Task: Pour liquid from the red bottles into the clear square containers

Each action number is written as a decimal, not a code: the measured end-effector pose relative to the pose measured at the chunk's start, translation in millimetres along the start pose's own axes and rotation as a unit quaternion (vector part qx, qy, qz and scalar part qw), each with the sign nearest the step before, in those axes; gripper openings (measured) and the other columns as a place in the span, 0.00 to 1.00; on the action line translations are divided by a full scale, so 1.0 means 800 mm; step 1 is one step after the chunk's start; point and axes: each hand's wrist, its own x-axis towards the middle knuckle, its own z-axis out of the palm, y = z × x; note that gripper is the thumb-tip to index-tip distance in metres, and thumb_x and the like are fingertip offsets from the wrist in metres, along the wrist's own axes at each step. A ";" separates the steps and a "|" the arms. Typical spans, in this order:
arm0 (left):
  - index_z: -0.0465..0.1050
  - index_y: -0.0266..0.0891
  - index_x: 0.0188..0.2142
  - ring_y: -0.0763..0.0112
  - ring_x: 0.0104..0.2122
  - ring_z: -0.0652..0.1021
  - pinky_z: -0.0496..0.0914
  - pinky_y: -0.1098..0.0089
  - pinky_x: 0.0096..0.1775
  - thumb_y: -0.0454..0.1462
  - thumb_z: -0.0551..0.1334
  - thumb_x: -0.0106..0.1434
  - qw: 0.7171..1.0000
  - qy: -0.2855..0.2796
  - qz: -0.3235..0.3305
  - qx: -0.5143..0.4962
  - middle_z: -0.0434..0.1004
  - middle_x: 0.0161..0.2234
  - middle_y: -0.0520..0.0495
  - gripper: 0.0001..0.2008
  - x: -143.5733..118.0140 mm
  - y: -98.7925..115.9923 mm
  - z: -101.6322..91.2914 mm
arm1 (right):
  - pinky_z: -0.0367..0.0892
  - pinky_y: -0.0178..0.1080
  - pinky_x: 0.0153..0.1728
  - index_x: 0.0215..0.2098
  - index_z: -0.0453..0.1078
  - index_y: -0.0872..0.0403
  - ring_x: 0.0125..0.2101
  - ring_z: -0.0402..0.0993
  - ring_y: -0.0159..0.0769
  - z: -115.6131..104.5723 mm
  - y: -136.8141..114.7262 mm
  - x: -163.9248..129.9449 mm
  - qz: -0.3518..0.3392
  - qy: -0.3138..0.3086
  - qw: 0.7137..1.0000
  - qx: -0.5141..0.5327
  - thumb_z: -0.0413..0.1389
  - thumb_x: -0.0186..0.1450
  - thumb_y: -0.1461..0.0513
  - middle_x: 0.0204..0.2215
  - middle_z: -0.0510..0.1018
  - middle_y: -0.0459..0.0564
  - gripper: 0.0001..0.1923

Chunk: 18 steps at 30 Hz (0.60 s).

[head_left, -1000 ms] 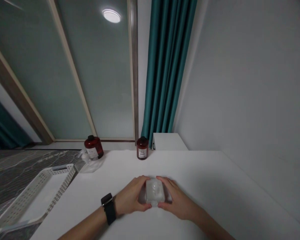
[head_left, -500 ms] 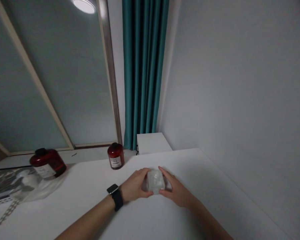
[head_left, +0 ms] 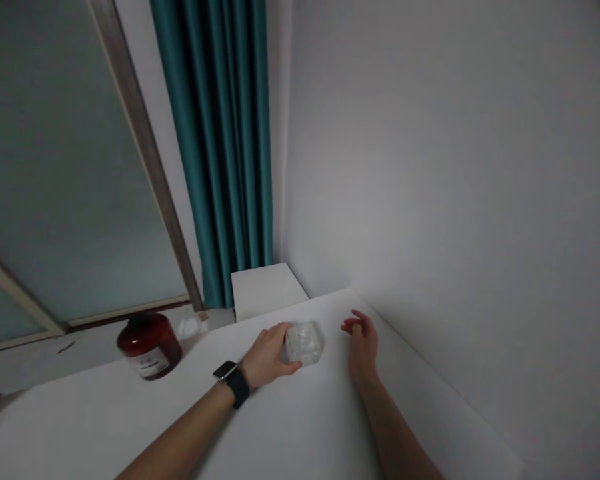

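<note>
Clear plastic box [head_left: 304, 343], writing unreadable

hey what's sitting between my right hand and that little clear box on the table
Nothing: the head view shows only bare white table between the right hand and the clear box.

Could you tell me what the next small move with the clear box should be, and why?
Probably bring the right hand back onto the clear box. Only the left hand grips it, from its left side, and the right hand hovers open beside it, apart from it, near the wall.
</note>
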 end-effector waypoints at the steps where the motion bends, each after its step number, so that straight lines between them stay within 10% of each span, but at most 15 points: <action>1: 0.64 0.40 0.53 0.51 0.48 0.77 0.67 0.59 0.49 0.39 0.71 0.53 1.000 -0.002 -0.001 0.002 0.77 0.49 0.42 0.29 0.009 0.002 0.005 | 0.71 0.42 0.37 0.48 0.66 0.54 0.31 0.75 0.38 -0.002 0.003 0.003 0.003 0.038 0.999 0.007 0.45 0.61 0.61 0.32 0.75 0.49 0.19; 8: 0.64 0.40 0.53 0.52 0.49 0.77 0.66 0.61 0.48 0.43 0.70 0.55 0.999 -0.021 -0.019 0.045 0.78 0.48 0.43 0.29 0.079 0.017 0.030 | 0.69 0.39 0.37 0.48 0.65 0.52 0.32 0.73 0.35 0.001 0.016 0.009 0.026 0.175 0.982 0.059 0.46 0.62 0.59 0.32 0.72 0.45 0.17; 18: 0.65 0.41 0.49 0.53 0.49 0.78 0.67 0.65 0.45 0.45 0.72 0.54 0.995 -0.036 -0.032 0.082 0.78 0.46 0.43 0.27 0.157 0.020 0.049 | 0.68 0.40 0.41 0.48 0.65 0.51 0.36 0.74 0.37 0.009 0.027 0.015 0.048 0.149 0.987 0.044 0.47 0.60 0.59 0.34 0.74 0.46 0.18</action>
